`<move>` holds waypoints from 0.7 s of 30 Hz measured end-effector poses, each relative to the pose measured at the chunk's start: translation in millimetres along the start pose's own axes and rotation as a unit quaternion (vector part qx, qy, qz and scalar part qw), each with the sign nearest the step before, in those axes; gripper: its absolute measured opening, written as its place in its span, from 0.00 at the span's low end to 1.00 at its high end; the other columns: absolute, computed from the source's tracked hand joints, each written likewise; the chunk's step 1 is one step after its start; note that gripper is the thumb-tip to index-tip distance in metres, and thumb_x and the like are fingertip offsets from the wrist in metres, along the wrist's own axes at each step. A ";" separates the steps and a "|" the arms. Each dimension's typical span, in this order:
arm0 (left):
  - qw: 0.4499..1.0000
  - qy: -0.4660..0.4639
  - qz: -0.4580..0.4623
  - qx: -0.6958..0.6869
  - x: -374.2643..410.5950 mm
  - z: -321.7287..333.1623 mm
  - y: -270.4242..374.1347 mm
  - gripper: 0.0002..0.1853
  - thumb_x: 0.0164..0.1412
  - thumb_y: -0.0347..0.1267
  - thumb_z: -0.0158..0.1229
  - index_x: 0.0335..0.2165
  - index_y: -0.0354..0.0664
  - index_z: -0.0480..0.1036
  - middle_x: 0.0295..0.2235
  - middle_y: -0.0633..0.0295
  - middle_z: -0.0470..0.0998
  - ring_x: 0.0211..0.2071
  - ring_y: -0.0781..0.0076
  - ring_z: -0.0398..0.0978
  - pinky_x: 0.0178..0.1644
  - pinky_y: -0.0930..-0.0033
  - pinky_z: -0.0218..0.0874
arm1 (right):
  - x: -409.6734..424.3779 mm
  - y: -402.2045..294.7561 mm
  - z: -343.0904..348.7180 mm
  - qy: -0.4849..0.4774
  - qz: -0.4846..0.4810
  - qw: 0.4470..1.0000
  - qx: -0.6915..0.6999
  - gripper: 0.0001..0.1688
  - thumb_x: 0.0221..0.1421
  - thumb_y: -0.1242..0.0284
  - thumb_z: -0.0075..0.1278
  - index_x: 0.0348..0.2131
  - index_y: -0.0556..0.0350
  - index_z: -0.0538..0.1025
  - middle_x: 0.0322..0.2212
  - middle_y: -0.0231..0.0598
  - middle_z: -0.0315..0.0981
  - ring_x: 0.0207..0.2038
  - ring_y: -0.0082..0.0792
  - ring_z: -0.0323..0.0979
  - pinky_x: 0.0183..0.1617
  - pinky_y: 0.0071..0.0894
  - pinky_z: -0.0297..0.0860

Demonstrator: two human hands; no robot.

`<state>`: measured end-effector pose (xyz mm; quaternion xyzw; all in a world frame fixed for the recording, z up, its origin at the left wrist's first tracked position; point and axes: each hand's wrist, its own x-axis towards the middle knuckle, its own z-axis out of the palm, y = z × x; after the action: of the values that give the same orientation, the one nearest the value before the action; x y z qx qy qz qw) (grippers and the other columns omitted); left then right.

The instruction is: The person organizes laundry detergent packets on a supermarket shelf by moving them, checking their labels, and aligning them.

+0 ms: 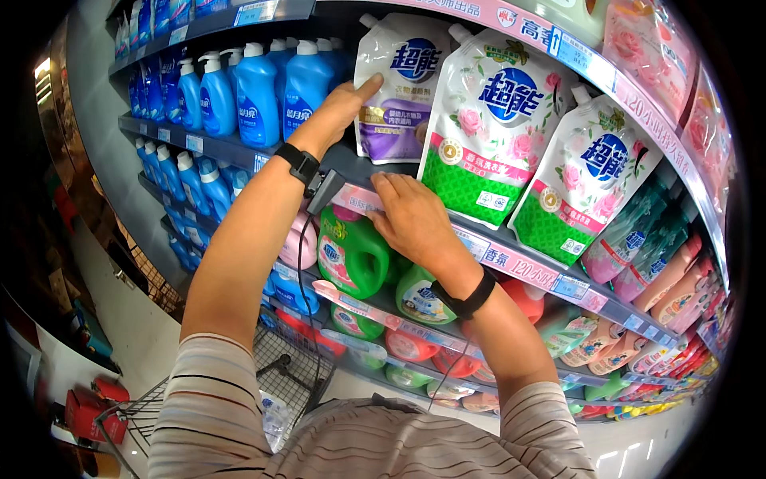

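My left hand (344,111) is at the left edge of a white and purple laundry pouch (392,135) with a spout. The thumb lies on the pouch's front and the other fingers go behind its edge, hidden. The pouch stands upright on the shelf. My right hand (413,215) rests on the shelf's front edge (353,197) below the pouch, fingers spread a little and holding nothing. Just right of it stand a large white and green laundry detergent pouch (485,132) and a similar pouch (589,179), which leans.
Blue pump bottles (257,96) line the shelf at left. Green detergent jugs (353,251) sit on the shelf below. A wire shopping cart (287,365) stands at lower left with a plastic pouch (275,416) in it. Thin cables hang from both wristbands.
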<state>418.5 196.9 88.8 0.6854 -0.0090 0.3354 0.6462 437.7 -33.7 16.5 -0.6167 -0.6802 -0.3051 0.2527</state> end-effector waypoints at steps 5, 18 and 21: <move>0.981 -0.094 -0.040 0.164 -40.4 10.3 13.4 0.31 0.62 0.50 0.57 0.55 0.43 0.67 0.49 0.60 0.75 0.48 0.69 0.73 0.49 0.62 0.66 | -4.6 1.9 -3.8 -0.008 0.012 1.000 -0.008 0.27 0.47 0.73 0.60 0.46 0.65 0.69 0.40 0.51 0.73 0.44 0.51 0.72 0.49 0.45 0.69; 0.983 0.076 -0.034 0.161 -2.7 12.7 -26.5 0.16 0.67 0.33 0.51 0.45 0.29 0.72 0.40 0.50 0.76 0.39 0.59 0.77 0.34 0.58 0.78 | -0.9 -2.1 -0.9 -0.005 0.008 1.000 -0.020 0.28 0.48 0.72 0.59 0.47 0.65 0.69 0.42 0.52 0.73 0.45 0.51 0.72 0.50 0.44 0.69; 0.986 0.089 -0.043 0.136 1.1 15.0 -33.0 0.16 0.67 0.32 0.49 0.47 0.29 0.70 0.43 0.48 0.74 0.44 0.56 0.75 0.39 0.55 0.77 | -1.7 -2.2 -0.1 -0.002 0.007 1.000 -0.023 0.28 0.48 0.72 0.59 0.47 0.65 0.69 0.42 0.52 0.73 0.45 0.51 0.72 0.50 0.44 0.69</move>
<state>440.8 189.4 61.1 0.7339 0.1234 0.3653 0.5593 435.7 -35.0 15.1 -0.6279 -0.6688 -0.3178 0.2397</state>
